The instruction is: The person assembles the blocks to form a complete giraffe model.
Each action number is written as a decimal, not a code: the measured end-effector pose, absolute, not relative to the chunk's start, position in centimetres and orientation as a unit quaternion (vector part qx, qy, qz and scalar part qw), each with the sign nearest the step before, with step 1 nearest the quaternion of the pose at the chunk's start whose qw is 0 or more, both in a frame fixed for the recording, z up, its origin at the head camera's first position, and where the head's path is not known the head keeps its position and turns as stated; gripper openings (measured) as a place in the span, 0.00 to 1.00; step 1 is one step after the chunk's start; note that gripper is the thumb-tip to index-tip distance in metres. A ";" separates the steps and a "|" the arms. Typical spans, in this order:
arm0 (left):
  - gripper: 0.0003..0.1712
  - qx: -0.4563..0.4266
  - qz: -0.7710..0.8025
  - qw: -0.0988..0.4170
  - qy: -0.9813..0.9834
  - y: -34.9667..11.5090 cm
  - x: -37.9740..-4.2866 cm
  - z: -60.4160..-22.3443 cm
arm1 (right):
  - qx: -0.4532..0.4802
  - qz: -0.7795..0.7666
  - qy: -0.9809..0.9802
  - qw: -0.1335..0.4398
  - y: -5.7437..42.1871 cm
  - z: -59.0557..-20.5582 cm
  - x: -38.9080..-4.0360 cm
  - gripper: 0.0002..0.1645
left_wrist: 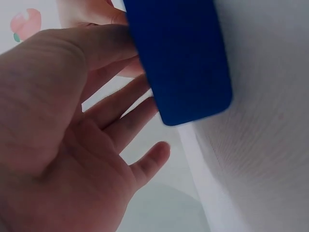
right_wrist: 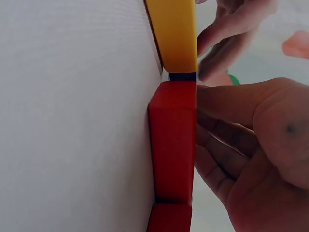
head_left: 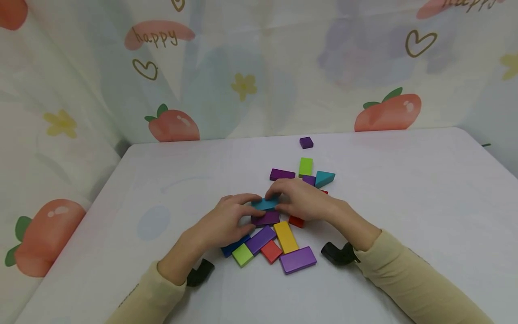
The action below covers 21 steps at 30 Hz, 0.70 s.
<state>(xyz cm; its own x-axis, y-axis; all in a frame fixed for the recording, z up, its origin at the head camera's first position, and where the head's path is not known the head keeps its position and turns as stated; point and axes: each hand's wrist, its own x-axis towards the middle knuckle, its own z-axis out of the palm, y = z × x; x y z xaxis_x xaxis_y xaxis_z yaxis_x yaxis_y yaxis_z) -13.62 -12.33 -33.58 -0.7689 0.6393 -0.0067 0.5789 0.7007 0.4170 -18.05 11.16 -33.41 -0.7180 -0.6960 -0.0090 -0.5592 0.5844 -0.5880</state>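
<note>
A light blue block [head_left: 265, 204] lies between the two hands in the head view. My right hand [head_left: 304, 198] pinches its right part, index finger behind and thumb in front. My left hand [head_left: 228, 220] reaches in from the other side, its fairly straight fingers touching the light blue block's left end. One of those fingertips overlaps the dark purple block [head_left: 267, 219] just in front. Below the left hand lies a dark blue block [left_wrist: 186, 63], which hides some fingertips in the left wrist view. Red blocks [right_wrist: 174, 145] partly cover the right fingers in the right wrist view.
Close in front are yellow [head_left: 286, 237], violet [head_left: 298, 260], red [head_left: 271, 252] and green [head_left: 243, 255] blocks. Behind the right hand lie a teal triangular block [head_left: 324, 179], a green block [head_left: 305, 167] and a purple block [head_left: 282, 174]. A small purple block [head_left: 306, 142] sits near the table's far edge.
</note>
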 end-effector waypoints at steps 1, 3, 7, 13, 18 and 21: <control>0.19 0.331 0.204 0.079 0.918 -12.3 -13.6 -33.6 | -0.356 -0.285 0.882 0.123 11.2 -33.4 -18.0 0.15; 0.20 0.336 0.213 0.081 0.914 -12.4 -13.7 -33.6 | -0.357 -0.286 0.880 0.128 11.2 -33.3 -18.0 0.15; 0.21 0.348 0.228 0.078 0.906 -12.5 -13.9 -33.7 | -0.358 -0.290 0.877 0.136 11.4 -33.1 -17.9 0.15; 0.22 0.347 0.233 0.081 0.905 -12.5 -14.0 -33.6 | -0.352 -0.295 0.876 0.144 11.6 -33.0 -17.9 0.15; 0.24 0.347 0.223 0.096 0.906 -12.5 -14.2 -33.7 | -0.346 -0.296 0.879 0.143 11.9 -32.6 -17.9 0.16; 0.24 0.357 0.216 0.098 0.904 -12.4 -14.3 -33.8 | -0.366 -0.299 0.869 0.144 12.3 -32.0 -17.6 0.15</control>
